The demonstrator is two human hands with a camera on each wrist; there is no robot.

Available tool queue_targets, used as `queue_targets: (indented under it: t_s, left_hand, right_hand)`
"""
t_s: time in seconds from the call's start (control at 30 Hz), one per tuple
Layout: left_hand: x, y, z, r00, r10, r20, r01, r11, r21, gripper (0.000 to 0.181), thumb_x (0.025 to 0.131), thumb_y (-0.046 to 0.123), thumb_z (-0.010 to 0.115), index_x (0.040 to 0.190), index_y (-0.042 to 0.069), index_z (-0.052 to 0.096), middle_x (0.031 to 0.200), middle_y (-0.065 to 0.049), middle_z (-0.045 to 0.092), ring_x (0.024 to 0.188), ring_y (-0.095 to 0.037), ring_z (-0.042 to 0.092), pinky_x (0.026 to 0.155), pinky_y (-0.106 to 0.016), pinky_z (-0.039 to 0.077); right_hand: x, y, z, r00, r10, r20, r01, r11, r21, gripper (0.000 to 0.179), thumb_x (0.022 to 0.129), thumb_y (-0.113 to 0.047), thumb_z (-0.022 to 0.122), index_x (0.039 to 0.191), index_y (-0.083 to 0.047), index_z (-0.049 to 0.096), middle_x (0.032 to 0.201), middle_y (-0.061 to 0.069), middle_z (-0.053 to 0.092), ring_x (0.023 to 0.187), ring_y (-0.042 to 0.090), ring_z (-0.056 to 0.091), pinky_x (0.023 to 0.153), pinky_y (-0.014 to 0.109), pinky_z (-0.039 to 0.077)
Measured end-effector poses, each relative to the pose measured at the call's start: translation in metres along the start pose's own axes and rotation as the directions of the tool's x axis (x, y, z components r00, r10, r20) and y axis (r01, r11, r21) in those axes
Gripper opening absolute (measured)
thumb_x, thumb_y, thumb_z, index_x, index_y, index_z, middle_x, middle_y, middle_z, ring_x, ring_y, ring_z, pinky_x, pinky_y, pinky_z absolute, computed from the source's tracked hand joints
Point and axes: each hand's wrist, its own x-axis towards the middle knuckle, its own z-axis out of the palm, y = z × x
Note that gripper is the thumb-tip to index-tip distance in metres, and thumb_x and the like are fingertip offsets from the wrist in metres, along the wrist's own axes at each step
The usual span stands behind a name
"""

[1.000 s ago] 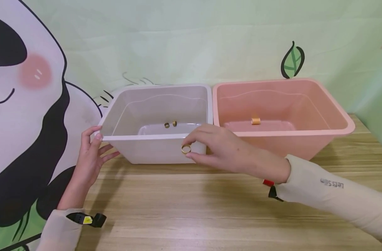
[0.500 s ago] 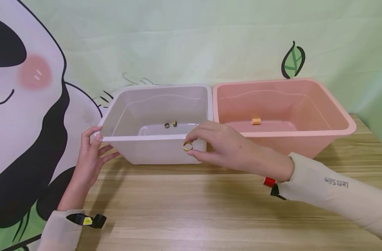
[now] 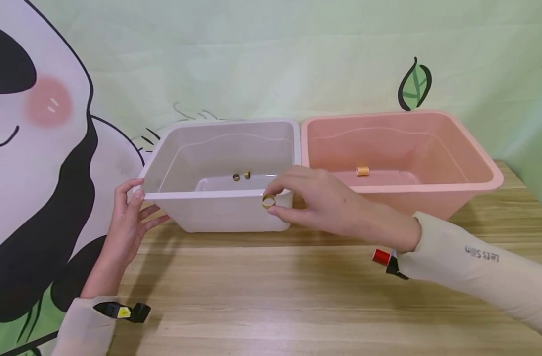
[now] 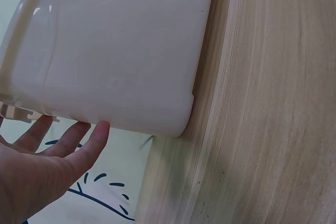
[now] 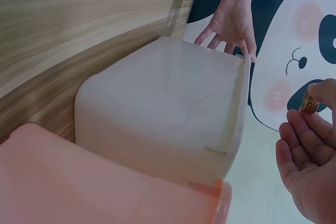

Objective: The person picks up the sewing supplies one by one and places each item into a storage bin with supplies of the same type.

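My right hand [image 3: 315, 200] pinches a gold ring thimble [image 3: 268, 201] between thumb and fingertips, just in front of the white bin's near rim. In the right wrist view, the ring thimble [image 5: 310, 102] shows a dimpled band. At the near left corner of the white bin [image 3: 217, 212], my left hand [image 3: 128, 225] grips the rim with thumb and index finger, its other fingers spread under the edge. Two similar gold rings [image 3: 242, 176] lie on that bin's floor. The left wrist view shows the left hand [image 4: 58, 156] beside the white bin's outer wall [image 4: 121, 51].
A pink bin [image 3: 400, 198] stands right against the white one, with an orange thread spool [image 3: 362, 171] inside. On the wooden table [image 3: 253, 296], a red thread spool [image 3: 381, 256] lies near the right wrist. A printed cloth [image 3: 297, 59] hangs behind.
My right hand has drifted slightly up and right with the ring thimble, and more of the red spool shows beside the wrist. The left hand keeps its hold on the rim.
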Motion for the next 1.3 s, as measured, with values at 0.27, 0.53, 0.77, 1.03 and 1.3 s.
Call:
queue_targets:
  t_s: [0.27, 0.53, 0.77, 1.03, 1.3]
  left_hand:
    - [0.001, 0.001, -0.001, 1.0, 0.001, -0.008, -0.001, 1.0, 0.01, 0.04, 0.102, 0.028, 0.041, 0.138, 0.028, 0.024, 0.145, -0.009, 0.026, 0.105, -0.018, 0.063, 0.078, -0.04, 0.056]
    - [0.001, 0.001, -0.001, 1.0, 0.0, -0.006, 0.0, 1.0, 0.01, 0.041, 0.102, 0.028, 0.041, 0.139, 0.028, 0.024, 0.146, -0.008, 0.026, 0.105, -0.018, 0.062, 0.078, -0.04, 0.056]
    - [0.002, 0.001, -0.001, 1.0, 0.003, -0.002, -0.003, 1.0, 0.005, 0.04, 0.102, 0.028, 0.041, 0.138, 0.027, 0.024, 0.145, -0.008, 0.027, 0.104, -0.018, 0.063, 0.078, -0.041, 0.056]
    - [0.002, 0.001, -0.001, 1.0, 0.002, 0.004, -0.002, 1.0, 0.004, 0.04, 0.102, 0.028, 0.041, 0.138, 0.027, 0.024, 0.145, -0.008, 0.027, 0.104, -0.018, 0.063, 0.078, -0.041, 0.056]
    - [0.0, 0.001, -0.001, 1.0, -0.004, 0.006, 0.004, 1.0, 0.001, 0.04, 0.102, 0.028, 0.04, 0.139, 0.027, 0.024, 0.146, -0.009, 0.026, 0.105, -0.018, 0.063, 0.078, -0.042, 0.056]
  right_hand:
    - [0.004, 0.003, -0.005, 1.0, 0.001, -0.009, -0.001, 1.0, 0.006, 0.024, 0.088, -0.029, 0.068, 0.109, -0.017, 0.066, 0.102, -0.011, 0.065, 0.091, 0.004, 0.058, 0.077, 0.022, 0.051]
    - [0.005, 0.002, -0.008, 1.0, 0.019, 0.006, -0.02, 1.0, 0.013, 0.025, 0.089, -0.031, 0.066, 0.11, -0.016, 0.065, 0.103, -0.01, 0.065, 0.095, 0.008, 0.06, 0.081, 0.028, 0.053]
    - [0.007, 0.003, -0.011, 0.999, 0.03, 0.026, -0.03, 0.999, 0.015, 0.025, 0.09, -0.031, 0.065, 0.11, -0.017, 0.064, 0.104, -0.01, 0.064, 0.095, 0.007, 0.06, 0.083, 0.028, 0.053]
    - [0.01, 0.002, -0.016, 0.998, 0.044, 0.042, -0.044, 0.999, 0.013, 0.023, 0.09, -0.031, 0.064, 0.11, -0.019, 0.065, 0.104, -0.012, 0.063, 0.095, 0.007, 0.059, 0.079, 0.025, 0.053]
    - [0.014, 0.004, -0.019, 0.997, 0.049, 0.065, -0.048, 0.999, -0.014, 0.023, 0.089, -0.031, 0.065, 0.109, -0.018, 0.065, 0.102, -0.011, 0.063, 0.093, 0.003, 0.057, 0.077, 0.023, 0.053]
